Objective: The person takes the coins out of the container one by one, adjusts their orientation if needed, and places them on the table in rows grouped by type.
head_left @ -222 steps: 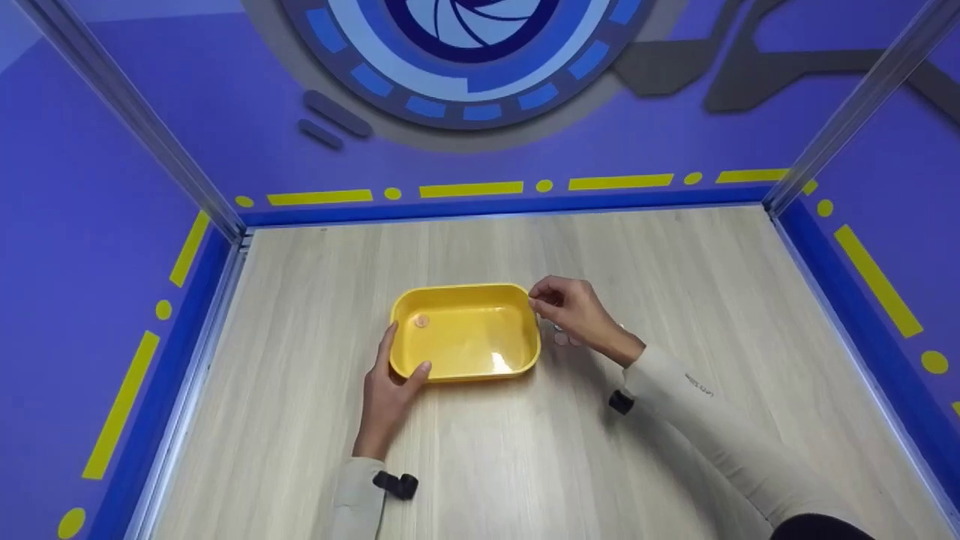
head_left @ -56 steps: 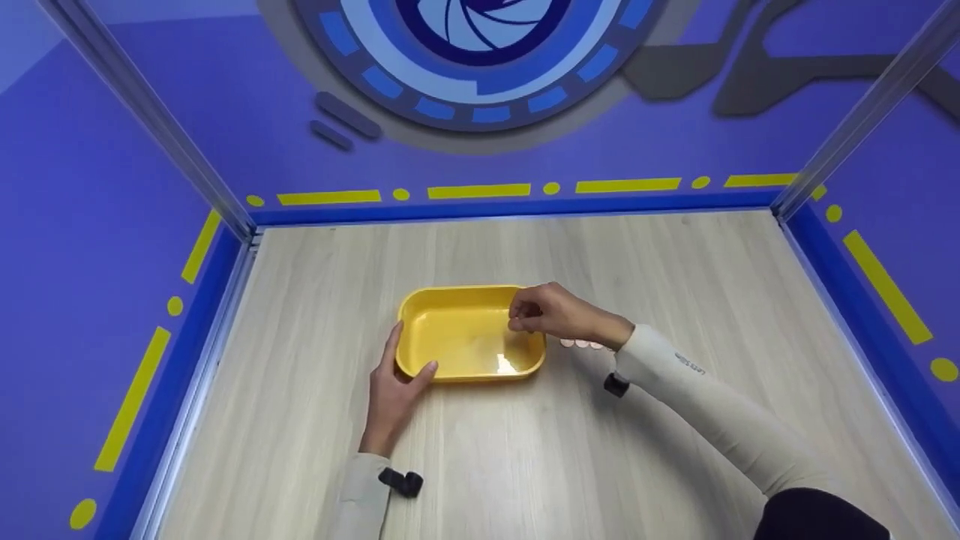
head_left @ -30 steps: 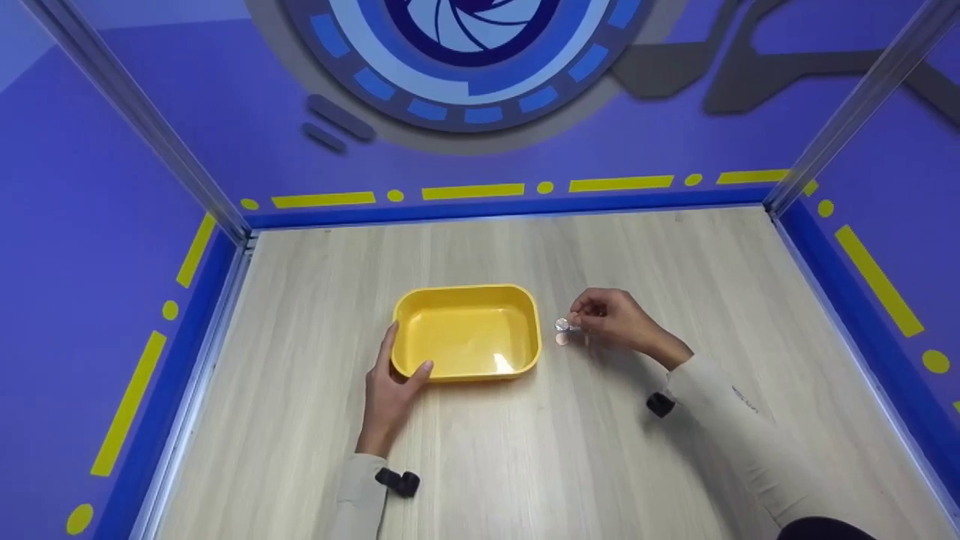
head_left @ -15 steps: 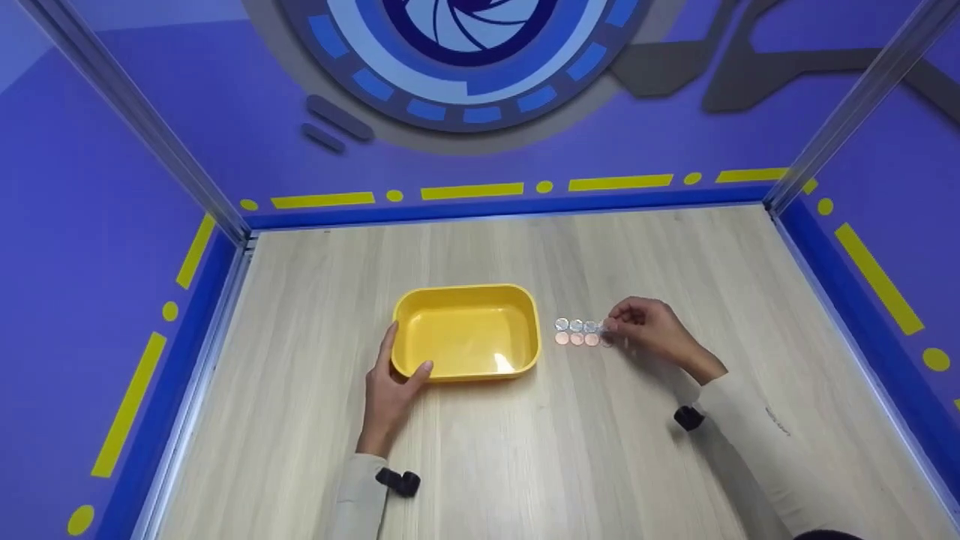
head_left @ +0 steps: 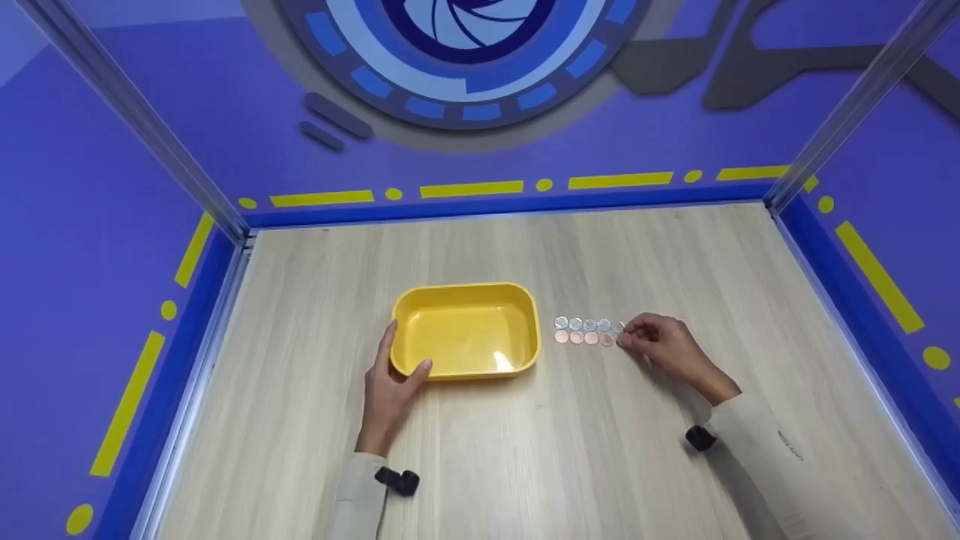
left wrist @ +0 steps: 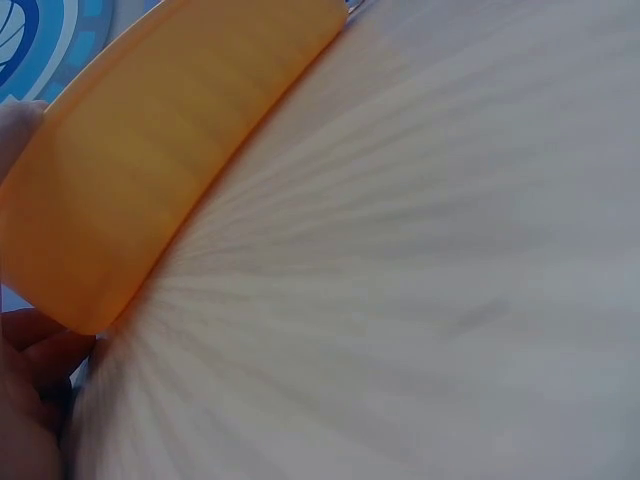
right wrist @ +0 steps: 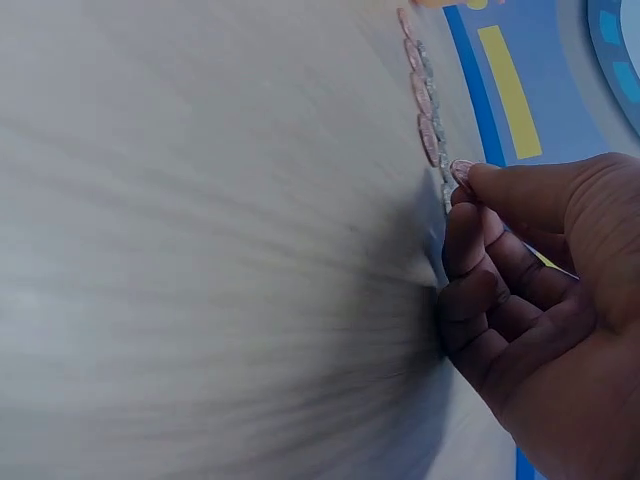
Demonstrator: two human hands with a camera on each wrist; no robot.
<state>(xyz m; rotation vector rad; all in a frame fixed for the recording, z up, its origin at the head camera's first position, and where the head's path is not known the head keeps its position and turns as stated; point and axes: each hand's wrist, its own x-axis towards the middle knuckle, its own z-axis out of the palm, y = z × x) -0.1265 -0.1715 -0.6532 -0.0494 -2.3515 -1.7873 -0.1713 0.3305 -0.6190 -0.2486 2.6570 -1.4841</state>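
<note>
A yellow plastic box (head_left: 465, 341) sits on the table in the head view. My left hand (head_left: 390, 401) holds its near left corner, thumb at the front rim and fingers along the left side. Right of the box lie two rows of coins: silver coins (head_left: 590, 325) behind, copper coins (head_left: 577, 338) in front. At the right end of the rows, my right hand (head_left: 667, 349) pinches a copper coin (right wrist: 461, 172) between thumb and finger, tilted on edge in the right wrist view. Its fingers partly cover the last silver coin. No coin shows inside the box.
The wood-grain table (head_left: 480, 457) is enclosed by blue walls (head_left: 480, 169) with yellow markings at the back and sides. Metal frame posts stand at both back corners.
Earlier a copper coin lay in the box; it is no longer there. My right hand reached over the box, then moved right along the rows to their end. The left hand kept its hold.
</note>
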